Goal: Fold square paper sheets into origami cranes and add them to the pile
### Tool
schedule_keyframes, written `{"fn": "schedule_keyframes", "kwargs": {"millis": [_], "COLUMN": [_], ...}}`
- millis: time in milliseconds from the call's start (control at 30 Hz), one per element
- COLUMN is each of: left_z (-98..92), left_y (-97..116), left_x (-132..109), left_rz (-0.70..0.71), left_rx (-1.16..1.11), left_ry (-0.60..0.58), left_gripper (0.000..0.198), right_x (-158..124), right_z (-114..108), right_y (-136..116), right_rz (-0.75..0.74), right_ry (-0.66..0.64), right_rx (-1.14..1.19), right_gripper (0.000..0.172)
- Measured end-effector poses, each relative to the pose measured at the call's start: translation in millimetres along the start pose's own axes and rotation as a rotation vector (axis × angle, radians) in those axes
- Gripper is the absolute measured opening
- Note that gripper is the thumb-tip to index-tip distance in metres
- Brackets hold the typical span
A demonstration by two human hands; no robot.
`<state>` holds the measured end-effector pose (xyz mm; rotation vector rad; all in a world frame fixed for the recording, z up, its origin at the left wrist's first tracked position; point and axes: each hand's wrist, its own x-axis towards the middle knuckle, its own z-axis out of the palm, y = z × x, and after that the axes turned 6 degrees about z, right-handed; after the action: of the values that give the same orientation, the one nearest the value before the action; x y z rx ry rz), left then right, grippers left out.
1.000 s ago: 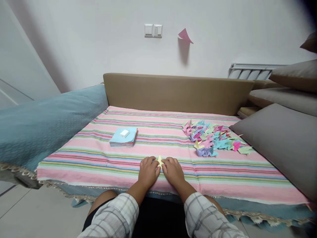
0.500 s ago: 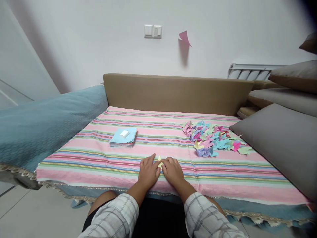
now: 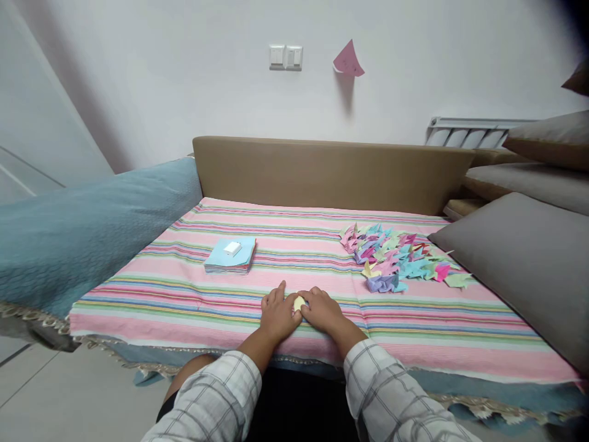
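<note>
Striped cloth [image 3: 184,294]: covers the seat.
Folded paper pile [image 3: 396,258]: many colours, right side of the cloth.
Blue paper stack [image 3: 230,256]: left side.
Left hand [image 3: 275,312]: pinches the yellow paper.
Right hand [image 3: 323,310]: pinches it too.
Yellow paper [image 3: 299,302]: between both hands, on the cloth, near its front edge.

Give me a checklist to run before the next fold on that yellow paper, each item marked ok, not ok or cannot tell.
1. Both hands on the yellow paper: ok, left hand and right hand meet over it.
2. Grip on it: cannot tell, fingers cover most of it.
3. Striped cloth flat beneath: ok.
4. Pile of folded figures apart from the hands: ok, off to the right.
5. Stack of blue sheets squared, white block on top: ok.
</note>
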<state>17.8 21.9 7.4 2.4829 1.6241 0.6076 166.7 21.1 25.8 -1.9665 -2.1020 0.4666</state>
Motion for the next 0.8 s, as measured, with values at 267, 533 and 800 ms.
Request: {"fn": "schedule_keyframes", "kwargs": {"millis": [267,533,800], "left_z": [2.1,-0.2,-5.0], "left_y": [-3,-9,-6], "left_x": [0,-7,-3], "left_rz": [-0.021,0.07,-0.007], "left_rx": [-0.013,-0.12,-0.381], "left_ry": [0.011,0.099,0.09], "left_gripper": [0.05,0.039,0.039], "right_x": [-4,-12,-14], "right_z": [7,17,19], "right_y": [3,7,12], "right_rz": [0.026,-0.056,-0.055], "right_ry": [0.076,0.258,0.272], "right_rx": [0.043,0.209,0.477], "right_gripper": [0.049,0.028,0.023]}}
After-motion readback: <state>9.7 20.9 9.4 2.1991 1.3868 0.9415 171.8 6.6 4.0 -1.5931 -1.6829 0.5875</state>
